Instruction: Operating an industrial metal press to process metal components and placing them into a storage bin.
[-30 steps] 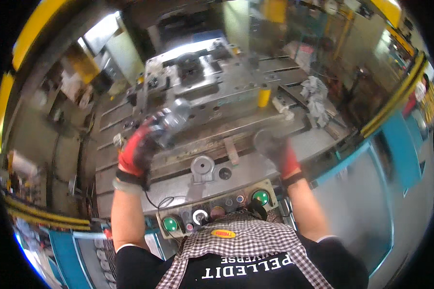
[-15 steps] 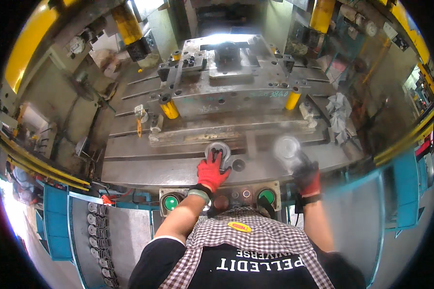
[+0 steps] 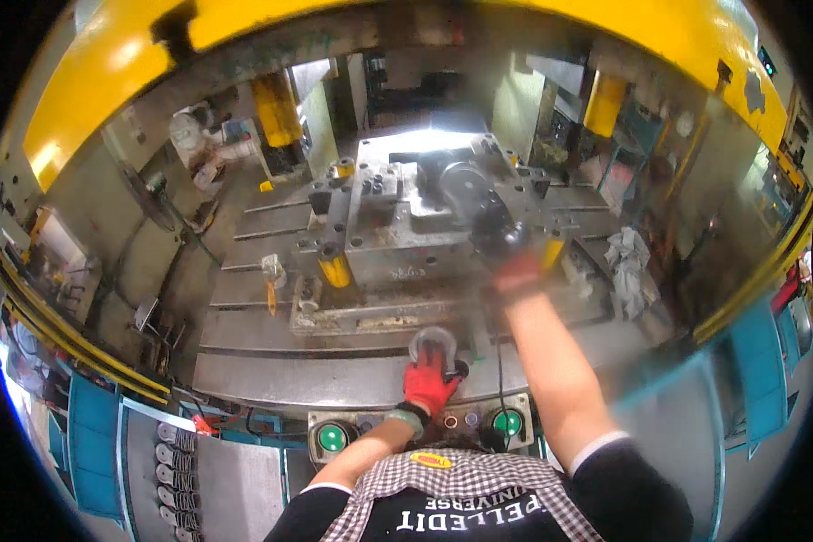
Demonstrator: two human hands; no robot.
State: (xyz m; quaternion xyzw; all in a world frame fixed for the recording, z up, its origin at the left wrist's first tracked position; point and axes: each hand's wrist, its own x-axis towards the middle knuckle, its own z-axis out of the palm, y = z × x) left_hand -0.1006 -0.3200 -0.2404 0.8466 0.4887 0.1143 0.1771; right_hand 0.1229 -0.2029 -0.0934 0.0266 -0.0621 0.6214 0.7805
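Right hand (image 3: 504,244) is blurred; the round metal part (image 3: 467,183) appears to be gripped by it, fingers closed at the near side, exact grip not readable. Half a second ago this part was held over the front of the press bed (image 3: 271,375), right of centre; it has now been brought forward over the die block (image 3: 379,264). Contact with the die cannot be told, so placement can't be marked as done. Left hand (image 3: 432,384) is kept at the front edge of the bed, fingers extended, partly spread on a second round grey part (image 3: 434,336); whether it is gripped or just touched cannot be told. That part is left near the front edge, well apart from the die. Grey cloth (image 3: 628,257) is seen towards the bed's right edge, brush (image 3: 271,282) towards the left.
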